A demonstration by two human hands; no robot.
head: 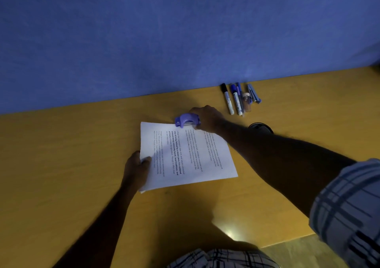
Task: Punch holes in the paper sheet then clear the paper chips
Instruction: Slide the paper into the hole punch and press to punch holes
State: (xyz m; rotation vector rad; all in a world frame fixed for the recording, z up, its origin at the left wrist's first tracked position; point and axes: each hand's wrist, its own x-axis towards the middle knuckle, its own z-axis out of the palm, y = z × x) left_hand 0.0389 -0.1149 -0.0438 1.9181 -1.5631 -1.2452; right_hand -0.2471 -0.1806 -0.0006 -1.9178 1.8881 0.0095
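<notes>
Leaning over a yellow-brown desk (61, 165), a person in a checked shirt reaches forward with both bare arms, the right sleeve (347, 206) rolled up above the elbow. Nearest, the left hand (136, 170) pinches the near left edge of the paper sheet (191, 161), thumb on top and fingers tucked underneath. The printed sheet lies flat in the middle of the desk, turned at a slant. At its far edge sits a purple hole punch (187, 120), its mouth over the paper's border. The right hand (207, 118) curls around the right end of the punch, gripping it. Just right of that forearm, a dark rounded object (261, 126) is half hidden; I cannot tell what it is. Farther right, a few markers (234, 101) lie side by side near a blue wall (144, 41).
</notes>
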